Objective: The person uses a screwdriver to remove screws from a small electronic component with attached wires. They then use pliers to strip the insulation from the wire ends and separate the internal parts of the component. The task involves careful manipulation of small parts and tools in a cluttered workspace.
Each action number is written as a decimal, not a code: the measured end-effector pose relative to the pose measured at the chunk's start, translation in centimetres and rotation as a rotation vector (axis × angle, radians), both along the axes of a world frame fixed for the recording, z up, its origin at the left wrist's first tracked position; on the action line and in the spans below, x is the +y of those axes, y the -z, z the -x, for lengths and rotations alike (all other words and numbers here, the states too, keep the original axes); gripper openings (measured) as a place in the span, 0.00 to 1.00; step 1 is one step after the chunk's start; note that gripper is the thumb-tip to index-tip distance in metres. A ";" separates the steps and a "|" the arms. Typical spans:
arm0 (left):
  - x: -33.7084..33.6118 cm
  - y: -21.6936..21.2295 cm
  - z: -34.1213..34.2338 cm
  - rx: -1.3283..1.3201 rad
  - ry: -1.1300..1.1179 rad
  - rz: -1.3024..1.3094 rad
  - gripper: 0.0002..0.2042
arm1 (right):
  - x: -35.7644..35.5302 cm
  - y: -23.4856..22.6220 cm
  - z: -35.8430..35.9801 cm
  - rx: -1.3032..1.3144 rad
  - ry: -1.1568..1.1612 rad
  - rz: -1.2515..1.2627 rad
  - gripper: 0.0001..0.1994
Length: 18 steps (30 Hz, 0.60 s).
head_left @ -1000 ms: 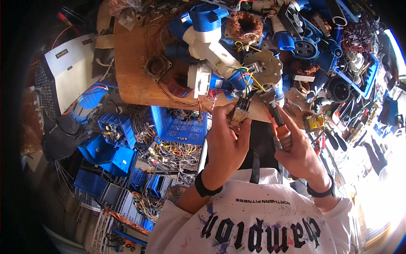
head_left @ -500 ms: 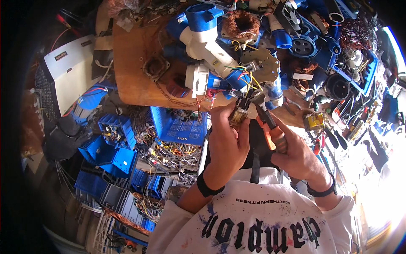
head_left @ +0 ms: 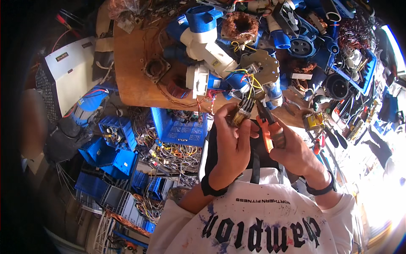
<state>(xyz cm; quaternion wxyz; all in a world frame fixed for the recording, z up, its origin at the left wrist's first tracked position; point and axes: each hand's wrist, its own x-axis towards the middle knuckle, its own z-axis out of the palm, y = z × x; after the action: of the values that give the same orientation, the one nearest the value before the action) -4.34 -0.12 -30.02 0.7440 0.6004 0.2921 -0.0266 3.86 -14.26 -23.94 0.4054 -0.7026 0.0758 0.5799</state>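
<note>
My left hand (head_left: 228, 148) pinches a small electrical part with a clear, yellowish body (head_left: 240, 118) between thumb and fingers. Dark leads run up from it toward yellow, green and red wires (head_left: 251, 82). In my right hand (head_left: 296, 154) is a pair of pliers with orange and grey handles (head_left: 266, 131), the dark jaws pointing up beside the leads. Whether the jaws touch a lead, I cannot tell. Just beyond, a round-edged metal plate (head_left: 265, 70) and a blue and white plug housing (head_left: 211, 53) lie at the table's near edge.
The wooden table (head_left: 135, 84) carries copper coils (head_left: 241, 26), a fan (head_left: 287, 19) and blue connectors. Below its left edge stand blue crates (head_left: 179, 129) amid tangled wires (head_left: 169, 156). Hand tools (head_left: 336, 137) crowd the right side. A blurred shape (head_left: 34, 122) shows at far left.
The pliers have drawn slightly down and right, away from the leads. My left hand has tilted the small part, showing more of its leads. A blurred shape has appeared at far left.
</note>
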 end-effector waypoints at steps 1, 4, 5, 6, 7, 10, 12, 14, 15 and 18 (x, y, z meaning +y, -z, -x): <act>-0.1 -0.2 0.0 0.016 -0.027 0.046 0.18 | -0.1 -0.1 0.3 -0.015 0.018 -0.014 0.41; 0.2 -0.4 -0.1 0.062 -0.022 0.142 0.18 | -0.3 -0.3 0.5 0.052 0.192 -0.095 0.40; 0.4 -0.4 -0.1 0.072 -0.015 0.160 0.18 | -0.3 -0.3 0.6 0.093 0.264 -0.131 0.39; 0.7 -0.5 -0.1 0.083 -0.007 0.179 0.18 | -0.5 -0.2 0.6 0.078 0.237 -0.139 0.39; 0.8 -0.6 -0.2 0.099 -0.006 0.179 0.17 | -0.8 -0.1 0.5 0.062 0.210 -0.148 0.39; 1.5 -0.8 -0.2 0.168 -0.041 0.285 0.18 | -1.6 0.4 0.6 0.129 0.173 -0.169 0.40; 1.9 -0.4 -0.1 0.253 -0.091 0.492 0.19 | -1.8 0.5 0.8 0.139 0.162 -0.190 0.40; 1.9 -0.5 -0.5 0.312 -0.130 0.639 0.22 | -1.6 0.5 1.0 0.081 0.142 -0.201 0.40; 2.2 -0.5 -0.5 0.304 -0.138 0.760 0.22 | -1.5 0.4 1.0 0.058 0.132 -0.199 0.41; 2.9 -0.4 -0.5 0.339 -0.166 1.137 0.23 | -1.2 0.2 0.9 0.019 0.116 -0.180 0.41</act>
<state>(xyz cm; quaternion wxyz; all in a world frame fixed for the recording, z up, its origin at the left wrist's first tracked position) -3.88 2.79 -29.60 0.8912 0.0707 0.3925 -0.2161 2.93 -15.47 -24.17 0.4991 -0.6521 0.0677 0.5667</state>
